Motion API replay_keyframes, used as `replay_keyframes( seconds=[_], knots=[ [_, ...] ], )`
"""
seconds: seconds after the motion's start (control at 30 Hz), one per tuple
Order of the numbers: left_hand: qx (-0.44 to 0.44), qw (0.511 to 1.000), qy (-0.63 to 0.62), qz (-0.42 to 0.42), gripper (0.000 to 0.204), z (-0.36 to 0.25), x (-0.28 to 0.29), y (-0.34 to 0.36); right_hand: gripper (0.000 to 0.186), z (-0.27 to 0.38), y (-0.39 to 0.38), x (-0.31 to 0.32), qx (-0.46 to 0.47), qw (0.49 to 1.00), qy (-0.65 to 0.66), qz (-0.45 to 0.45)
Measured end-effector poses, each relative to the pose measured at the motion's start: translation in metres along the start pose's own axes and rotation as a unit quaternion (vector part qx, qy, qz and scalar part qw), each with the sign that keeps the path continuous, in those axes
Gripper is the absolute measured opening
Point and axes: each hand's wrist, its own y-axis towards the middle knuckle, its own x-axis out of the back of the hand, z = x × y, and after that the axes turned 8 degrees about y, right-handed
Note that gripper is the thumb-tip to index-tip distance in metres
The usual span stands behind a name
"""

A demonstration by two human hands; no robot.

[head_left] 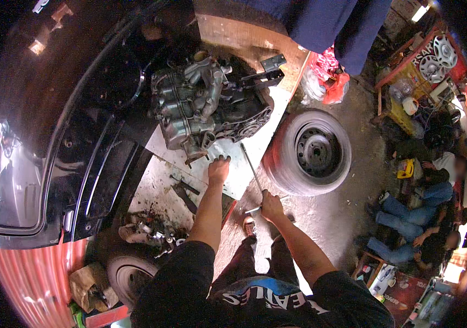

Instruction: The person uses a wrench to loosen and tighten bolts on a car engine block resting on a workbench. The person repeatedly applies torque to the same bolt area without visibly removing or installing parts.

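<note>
A greasy grey engine [189, 104] with a ribbed cover and curved pipes rests on the pale workbench top [178, 169]. My left hand [219, 169] is at the near edge of the engine, over the bright metal sheet, with its fingers curled closed. Whatever is between those fingers is too small to make out. My right hand [271, 206] is wrapped round the near end of a long T-handle wrench [252, 168]. The wrench's thin shaft slants up toward the engine, and its crossbar juts out beside my fist. Dark hand tools [185, 195] lie left of my left forearm.
A wheel with a tyre [312, 153] lies on the floor right of the bench. A black car body [85, 136] lines the left side. Greasy parts [154, 232] and another wheel [132, 273] are lower left. People [414, 213] sit at the right. Plastic bags [326, 82] lie beyond the wheel.
</note>
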Motion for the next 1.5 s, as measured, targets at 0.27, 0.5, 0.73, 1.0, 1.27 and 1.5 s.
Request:
replay_keyframes(
  seconds=[0.27,0.5,0.73,1.0,1.27,1.5],
  knots=[
    [0.012,1.000,-0.004,-0.023,0.023,0.006,-0.017,0.025,0.055,0.014,0.018,0.020,-0.010,0.993,0.003,0.115],
    [0.088,0.994,-0.027,0.061,0.030,0.032,-0.013,-0.019,0.054,0.027,0.043,0.005,0.073,0.992,0.018,0.097],
    [0.113,0.992,-0.004,0.063,0.027,0.064,-0.003,-0.053,0.057,0.048,0.106,-0.039,0.125,0.990,-0.031,0.064],
    [0.210,0.969,-0.131,0.024,0.021,0.061,0.007,-0.062,0.035,0.063,0.129,-0.041,0.164,0.973,-0.162,-0.011],
    [0.201,0.844,-0.488,-0.097,0.019,-0.002,0.012,-0.031,0.019,0.082,0.135,-0.010,-0.073,0.821,0.563,-0.060],
    [0.144,0.872,-0.413,-0.222,0.016,-0.044,0.073,-0.016,0.008,0.076,0.144,0.029,-0.087,0.734,0.660,-0.134]
  ],
)
